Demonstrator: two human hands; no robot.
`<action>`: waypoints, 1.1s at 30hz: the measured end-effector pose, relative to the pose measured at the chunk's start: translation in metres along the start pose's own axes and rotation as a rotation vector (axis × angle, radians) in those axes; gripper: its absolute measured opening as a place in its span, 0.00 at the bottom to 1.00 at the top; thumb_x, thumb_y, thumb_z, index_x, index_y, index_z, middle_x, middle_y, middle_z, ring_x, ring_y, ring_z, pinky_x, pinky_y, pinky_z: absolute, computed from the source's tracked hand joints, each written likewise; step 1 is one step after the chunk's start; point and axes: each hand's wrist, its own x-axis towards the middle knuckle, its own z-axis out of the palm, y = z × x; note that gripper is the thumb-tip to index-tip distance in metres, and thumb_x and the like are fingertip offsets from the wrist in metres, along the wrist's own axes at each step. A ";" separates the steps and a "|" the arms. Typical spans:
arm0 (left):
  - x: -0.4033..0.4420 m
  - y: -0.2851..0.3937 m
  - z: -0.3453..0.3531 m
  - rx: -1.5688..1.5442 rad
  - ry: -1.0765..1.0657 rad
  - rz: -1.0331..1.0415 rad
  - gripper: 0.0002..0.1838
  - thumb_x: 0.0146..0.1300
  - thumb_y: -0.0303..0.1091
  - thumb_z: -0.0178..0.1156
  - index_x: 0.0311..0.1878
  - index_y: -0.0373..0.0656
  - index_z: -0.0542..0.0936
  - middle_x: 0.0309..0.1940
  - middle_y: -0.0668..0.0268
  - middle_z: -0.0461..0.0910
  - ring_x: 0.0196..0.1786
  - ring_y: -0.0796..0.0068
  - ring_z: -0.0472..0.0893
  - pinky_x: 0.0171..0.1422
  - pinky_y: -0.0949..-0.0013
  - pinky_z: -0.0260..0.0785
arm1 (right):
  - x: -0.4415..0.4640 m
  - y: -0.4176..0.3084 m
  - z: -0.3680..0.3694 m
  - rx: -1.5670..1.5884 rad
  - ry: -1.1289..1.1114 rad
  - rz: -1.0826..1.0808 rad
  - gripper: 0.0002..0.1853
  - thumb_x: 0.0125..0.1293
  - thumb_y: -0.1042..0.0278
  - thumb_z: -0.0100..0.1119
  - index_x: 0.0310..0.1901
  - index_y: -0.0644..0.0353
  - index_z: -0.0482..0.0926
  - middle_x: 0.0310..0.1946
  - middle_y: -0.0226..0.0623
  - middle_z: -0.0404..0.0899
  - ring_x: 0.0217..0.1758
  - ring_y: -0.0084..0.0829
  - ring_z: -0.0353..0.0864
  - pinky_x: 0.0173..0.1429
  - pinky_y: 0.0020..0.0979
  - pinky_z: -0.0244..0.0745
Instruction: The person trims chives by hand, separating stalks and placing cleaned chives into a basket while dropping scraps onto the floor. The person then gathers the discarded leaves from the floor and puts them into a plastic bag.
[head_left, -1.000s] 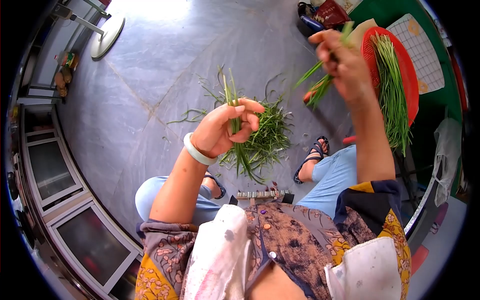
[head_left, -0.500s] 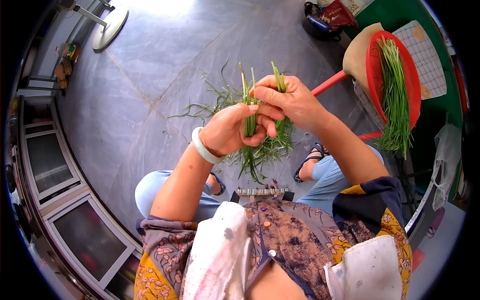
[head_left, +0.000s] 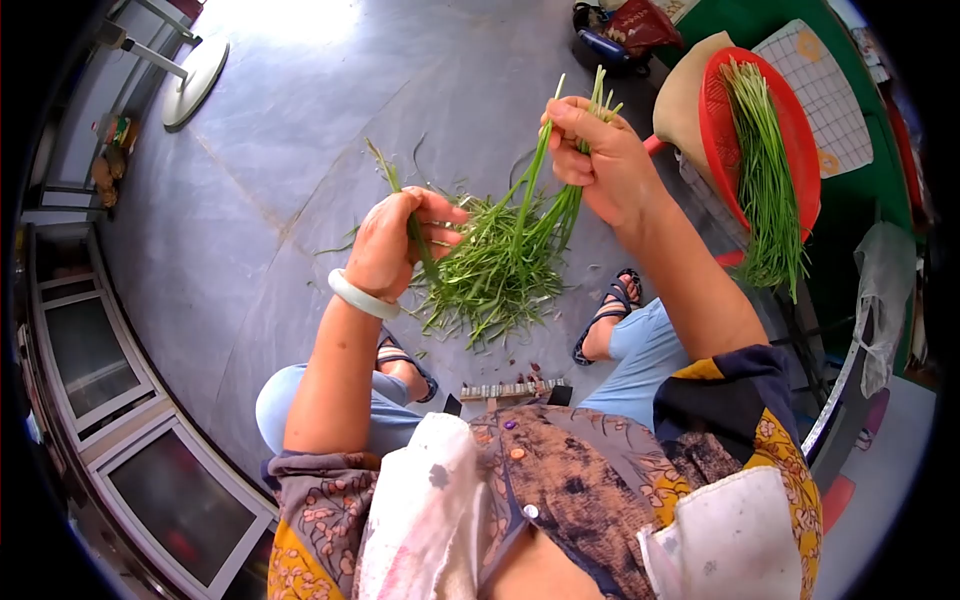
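My right hand (head_left: pixel 610 165) is closed around a small bunch of green chives (head_left: pixel 566 205); the pale stem ends point up and the leaves droop down to the left. My left hand (head_left: pixel 385 240), with a pale bangle on its wrist, has its thumb closed on a few chive stalks (head_left: pixel 383 168), while its other fingers stretch to the right. Below and between the hands, a heap of loose chive scraps (head_left: pixel 490 290) lies on the grey floor. To the right, a red basket (head_left: pixel 715 130) holds a long bundle of chives (head_left: pixel 765 170) that hangs over its near edge.
A green table (head_left: pixel 885 155) with a checked cloth (head_left: pixel 822 95) stands at the right. A plastic bag (head_left: pixel 880 300) hangs nearby. Cabinets (head_left: pixel 90 340) line the left side, with a round stand base (head_left: pixel 197 82) farther back. My sandalled feet flank the heap.
My hands have moved apart, the left to the left and the right up and rightwards. The chives held between them are now split, most in the right hand. The floor heap shows more.
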 end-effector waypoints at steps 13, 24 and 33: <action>0.001 0.006 0.005 0.284 0.138 0.127 0.11 0.68 0.37 0.53 0.37 0.39 0.78 0.28 0.65 0.80 0.21 0.88 0.64 0.25 0.81 0.55 | 0.005 -0.011 -0.012 0.011 0.088 -0.052 0.08 0.65 0.66 0.60 0.31 0.59 0.78 0.22 0.27 0.72 0.16 0.13 0.54 0.20 0.20 0.45; -0.005 0.010 0.022 0.155 0.120 0.287 0.07 0.67 0.33 0.58 0.41 0.39 0.80 0.29 0.70 0.80 0.22 0.90 0.63 0.26 0.82 0.53 | 0.006 0.003 -0.004 -0.025 0.021 0.009 0.07 0.65 0.66 0.58 0.37 0.61 0.78 0.23 0.26 0.73 0.16 0.13 0.54 0.20 0.18 0.48; -0.006 0.004 0.037 0.245 -0.008 0.292 0.08 0.66 0.32 0.59 0.43 0.39 0.82 0.26 0.74 0.79 0.24 0.90 0.66 0.28 0.82 0.58 | -0.003 0.022 0.027 -0.081 -0.093 0.131 0.05 0.64 0.67 0.59 0.35 0.58 0.79 0.24 0.26 0.75 0.17 0.11 0.60 0.20 0.18 0.49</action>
